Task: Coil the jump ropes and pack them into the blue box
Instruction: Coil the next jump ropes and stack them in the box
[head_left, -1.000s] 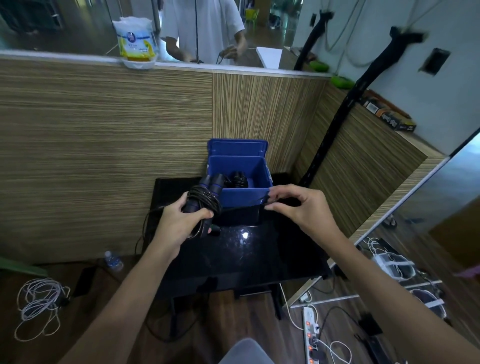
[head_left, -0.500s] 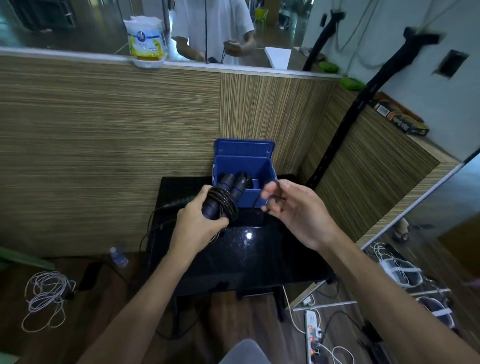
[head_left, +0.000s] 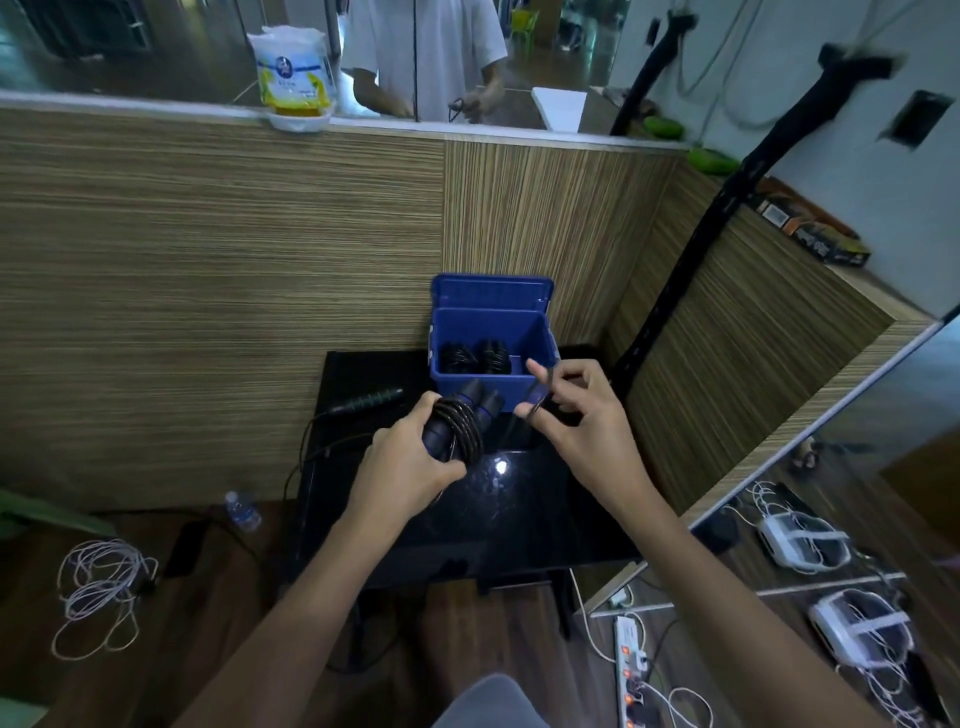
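A coiled jump rope (head_left: 460, 423) with its two handles is gripped in the left hand (head_left: 410, 467) above the black table (head_left: 519, 519), just in front of the open blue box (head_left: 493, 332). Its loose cord end is pinched by the right hand (head_left: 576, 421). Two coiled ropes (head_left: 475, 357) are seen inside the box; another handle (head_left: 363, 402) lies on the table.

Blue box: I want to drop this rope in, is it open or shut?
Open. The blue box has its lid standing up behind, and coiled ropes show inside.
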